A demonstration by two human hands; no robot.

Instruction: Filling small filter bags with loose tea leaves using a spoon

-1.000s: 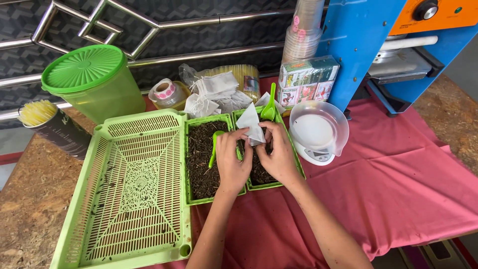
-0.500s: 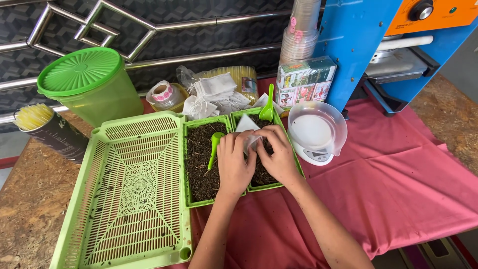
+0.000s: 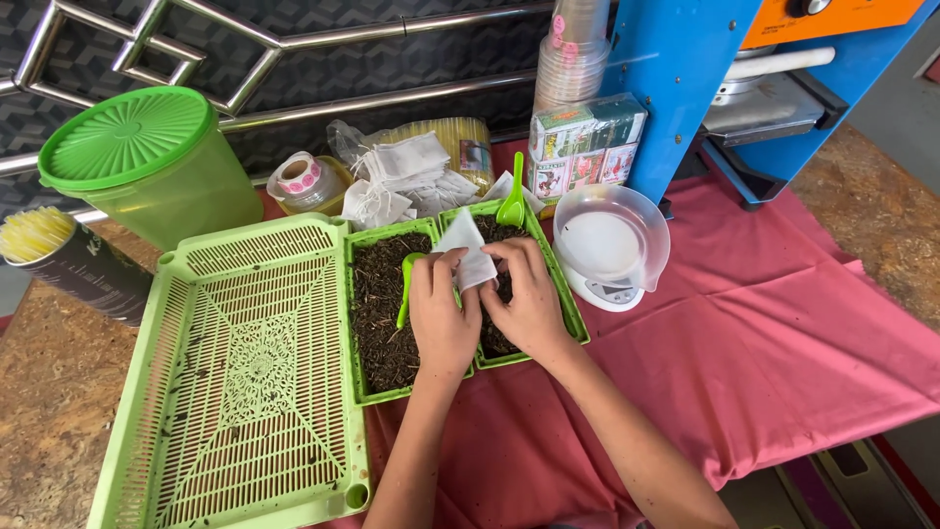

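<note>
Both of my hands hold a small white paper sachet (image 3: 466, 250) over two green trays of dark loose tea. My left hand (image 3: 441, 313) pinches its lower left side and my right hand (image 3: 529, 299) grips its right edge. The left tray (image 3: 360, 323) has a green scoop (image 3: 407, 284) lying in it beside my left thumb. The right tray (image 3: 568, 313) holds a second green scoop (image 3: 513, 204) at its far end.
A large light-green slotted basket (image 3: 245, 372) lies left of the trays. Behind stand a green lidded tub (image 3: 147, 167), a tape roll (image 3: 299, 176), a pile of white sachets (image 3: 406, 176), small boxes (image 3: 586, 142), stacked cups (image 3: 576, 49). A white scale with bowl (image 3: 609, 245) and a blue machine (image 3: 685, 78) sit right.
The sachet dropped toward the tray and has come back up a little, still held by both hands. The view has shifted slightly.
</note>
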